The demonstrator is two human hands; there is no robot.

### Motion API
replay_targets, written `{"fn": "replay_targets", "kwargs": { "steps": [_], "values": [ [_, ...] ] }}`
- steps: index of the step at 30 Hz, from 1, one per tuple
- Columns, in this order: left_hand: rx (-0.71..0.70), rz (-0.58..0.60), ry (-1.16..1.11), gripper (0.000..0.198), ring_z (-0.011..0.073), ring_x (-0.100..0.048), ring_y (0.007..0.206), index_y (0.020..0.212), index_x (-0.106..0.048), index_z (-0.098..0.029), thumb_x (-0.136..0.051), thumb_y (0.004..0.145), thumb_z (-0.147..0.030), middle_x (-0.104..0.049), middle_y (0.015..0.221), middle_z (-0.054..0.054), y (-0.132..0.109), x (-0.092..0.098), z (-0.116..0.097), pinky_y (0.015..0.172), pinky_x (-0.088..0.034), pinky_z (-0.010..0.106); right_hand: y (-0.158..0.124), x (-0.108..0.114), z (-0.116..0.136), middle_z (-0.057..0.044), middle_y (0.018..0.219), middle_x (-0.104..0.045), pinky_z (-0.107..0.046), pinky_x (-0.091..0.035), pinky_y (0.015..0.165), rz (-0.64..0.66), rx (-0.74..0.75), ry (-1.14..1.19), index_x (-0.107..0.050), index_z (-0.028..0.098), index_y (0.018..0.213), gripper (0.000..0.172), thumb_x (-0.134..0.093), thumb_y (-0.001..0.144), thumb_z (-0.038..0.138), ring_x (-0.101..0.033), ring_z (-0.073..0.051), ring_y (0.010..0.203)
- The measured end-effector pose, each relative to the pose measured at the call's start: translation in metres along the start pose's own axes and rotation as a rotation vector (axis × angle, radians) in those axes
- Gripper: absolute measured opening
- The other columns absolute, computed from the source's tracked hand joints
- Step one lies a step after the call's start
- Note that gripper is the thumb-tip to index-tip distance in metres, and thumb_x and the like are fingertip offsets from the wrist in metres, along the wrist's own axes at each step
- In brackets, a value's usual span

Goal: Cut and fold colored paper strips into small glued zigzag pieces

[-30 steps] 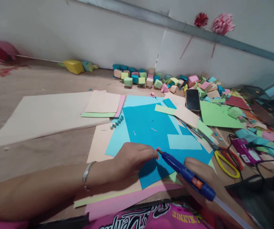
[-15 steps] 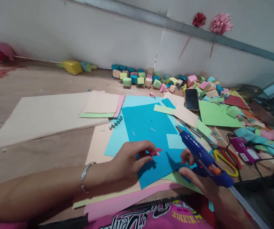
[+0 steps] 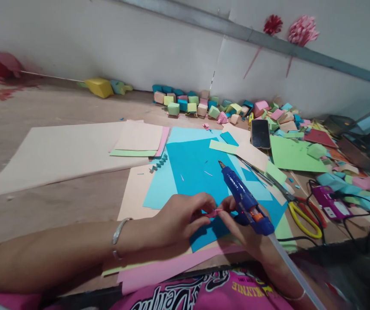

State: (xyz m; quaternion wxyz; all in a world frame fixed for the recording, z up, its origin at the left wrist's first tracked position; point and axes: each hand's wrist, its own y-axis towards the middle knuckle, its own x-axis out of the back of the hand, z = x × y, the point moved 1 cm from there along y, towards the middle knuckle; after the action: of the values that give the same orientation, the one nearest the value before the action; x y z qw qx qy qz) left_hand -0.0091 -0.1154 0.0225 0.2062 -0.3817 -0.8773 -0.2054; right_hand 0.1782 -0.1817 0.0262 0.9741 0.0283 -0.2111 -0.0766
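Observation:
Between the fingertips of my left hand [image 3: 180,215] is a small folded piece of pink paper [image 3: 213,213]. My right hand [image 3: 249,228] holds a blue glue gun [image 3: 241,191], its nozzle tilted up and away, a long clear glue stick [image 3: 296,271] running out of its back. The thumb and a finger of that same hand meet the pink paper from the right, so both hands touch it. Beneath them lies a blue paper sheet [image 3: 191,163] with thin paper scraps on it.
Scissors [image 3: 301,215] with yellow and red handles lie right of the sheets. Beyond are a phone [image 3: 260,134], green paper [image 3: 291,150] and a purple power adapter [image 3: 331,202] with black cords. Small paper blocks [image 3: 174,108] line the wall. White paper [image 3: 69,150] lies left.
My right hand has moved left with the glue gun, and its fingertips now touch the pink paper in my left hand. My left hand has barely moved.

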Motion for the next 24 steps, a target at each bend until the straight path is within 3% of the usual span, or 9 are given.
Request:
{"fn": "replay_targets", "kwargs": {
  "steps": [4, 12, 15, 19, 24],
  "values": [
    [-0.044, 0.049, 0.000, 0.016, 0.0131, -0.063, 0.074, 0.105, -0.058, -0.019, -0.058, 0.091, -0.026, -0.070, 0.091, 0.003, -0.001, 0.000, 0.000, 0.064, -0.046, 0.024, -0.001, 0.000, -0.001, -0.002, 0.079, -0.066, -0.027, -0.052, 0.064, 0.007, 0.013, -0.054, -0.053, 0.022, 0.082, 0.018, -0.068, 0.081, 0.031, -0.064, -0.017, 0.071],
    [0.116, 0.040, -0.361, 0.024, 0.0135, -0.065, 0.079, 0.103, -0.060, -0.016, -0.069, 0.082, -0.021, -0.069, 0.089, 0.003, 0.006, 0.003, -0.006, 0.071, -0.052, 0.024, 0.005, 0.003, 0.013, -0.001, 0.069, -0.061, -0.029, -0.052, 0.061, -0.099, 0.001, -0.177, -0.050, 0.022, 0.072, 0.016, -0.062, 0.079, 0.030, -0.059, -0.016, 0.062],
    [0.126, 0.012, -0.396, 0.017, 0.0128, -0.064, 0.078, 0.098, -0.061, -0.015, -0.066, 0.082, -0.017, -0.068, 0.087, 0.003, 0.008, 0.005, -0.006, 0.071, -0.053, 0.024, 0.010, 0.008, 0.014, -0.001, 0.068, -0.060, -0.030, -0.053, 0.064, -0.123, -0.058, -0.135, -0.050, 0.022, 0.070, 0.018, -0.064, 0.076, 0.032, -0.059, -0.016, 0.061],
    [0.113, 0.005, -0.397, 0.009, 0.0113, -0.064, 0.077, 0.090, -0.065, -0.014, -0.066, 0.081, -0.012, -0.070, 0.086, 0.003, 0.011, 0.006, -0.006, 0.071, -0.052, 0.022, 0.010, 0.009, 0.009, -0.001, 0.075, -0.063, -0.030, -0.054, 0.068, -0.087, -0.136, -0.038, -0.054, 0.023, 0.077, 0.018, -0.066, 0.076, 0.035, -0.062, -0.016, 0.067],
    [0.063, 0.057, -0.489, 0.016, 0.0118, -0.067, 0.080, 0.100, -0.066, -0.014, -0.064, 0.084, -0.012, -0.073, 0.088, 0.005, 0.010, 0.004, -0.007, 0.073, -0.054, 0.022, 0.007, -0.002, 0.010, -0.001, 0.078, -0.065, -0.028, -0.053, 0.073, 0.063, -0.226, 0.115, -0.059, 0.020, 0.080, 0.016, -0.064, 0.079, 0.036, -0.063, -0.016, 0.073]
  ]
}}
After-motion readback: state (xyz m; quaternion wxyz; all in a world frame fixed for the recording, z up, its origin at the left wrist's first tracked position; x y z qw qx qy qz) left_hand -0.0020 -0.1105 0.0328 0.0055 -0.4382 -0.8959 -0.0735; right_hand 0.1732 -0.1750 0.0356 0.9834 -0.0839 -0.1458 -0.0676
